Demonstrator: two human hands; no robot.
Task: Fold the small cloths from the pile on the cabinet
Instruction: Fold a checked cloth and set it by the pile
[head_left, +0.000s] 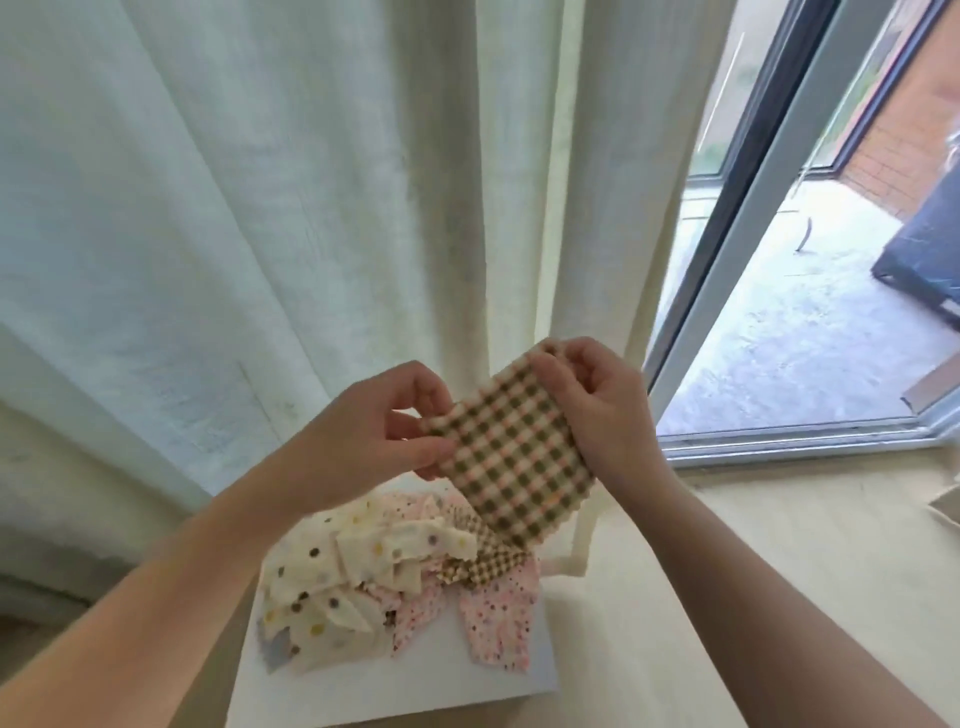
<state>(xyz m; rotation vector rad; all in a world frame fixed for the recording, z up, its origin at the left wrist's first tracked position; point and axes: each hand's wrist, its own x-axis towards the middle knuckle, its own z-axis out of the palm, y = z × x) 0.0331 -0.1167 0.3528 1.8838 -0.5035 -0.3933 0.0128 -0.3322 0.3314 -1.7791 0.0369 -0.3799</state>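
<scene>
1. Two bare forearms reach in from the bottom edge, one from each side, and meet in the middle.
2. Below them stands a white cabinet (415, 680), seen from above. A loose pile (374, 577) of small cloths lies on its top: cream ones with coloured dots on the left, pink speckled ones on the right, and one olive check piece among them.
3. A check cloth (514, 457), olive, cream and pink with a zigzag edge, is held in the air just above the far side of the pile. It is spread flat and tilted, its lower end hanging toward the pile without clearly touching it.
4. The left grip (374, 431) pinches the cloth's left edge between thumb and curled fingers.
5. The right grip (597, 405) pinches the cloth's upper right corner, the fingers curled over the top edge and the thumb lying along the front.
6. A pale floor (779, 571) lies to the right of the cabinet.
7. Behind the hands a pale, sheer curtain (260, 208) hangs in long folds across most of the view.
8. To the right of the curtain is a window (753, 260) with a grey frame that reaches down to the floor.
9. Through the glass show a grey balcony floor (805, 332) and, farther off, a red brick wall (904, 119).
</scene>
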